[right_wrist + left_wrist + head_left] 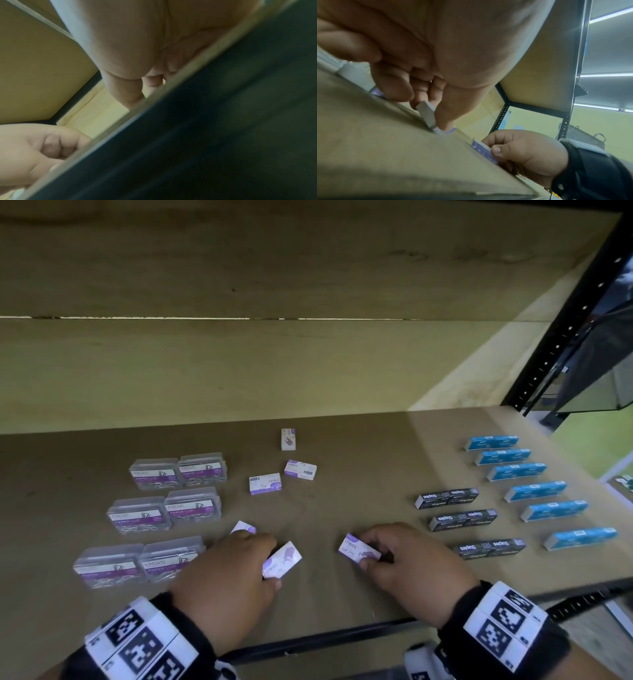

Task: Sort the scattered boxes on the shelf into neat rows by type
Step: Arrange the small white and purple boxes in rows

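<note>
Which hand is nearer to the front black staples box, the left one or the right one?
Right. The right hand is just left of the front black staples box, holding a purple staples box. The left hand is farther left, near the paper clip boxes.

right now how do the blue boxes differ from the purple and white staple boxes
The blue boxes are long and narrow; the purple and white staple boxes are short and stubby. The blue boxes lie in one tidy column at the shelf's right side; the purple and white ones lie scattered mid-shelf at mixed angles. No hand touches a blue box, while the left hand and the right hand each hold a purple and white one. Both kinds are small cardboard boxes.
</note>
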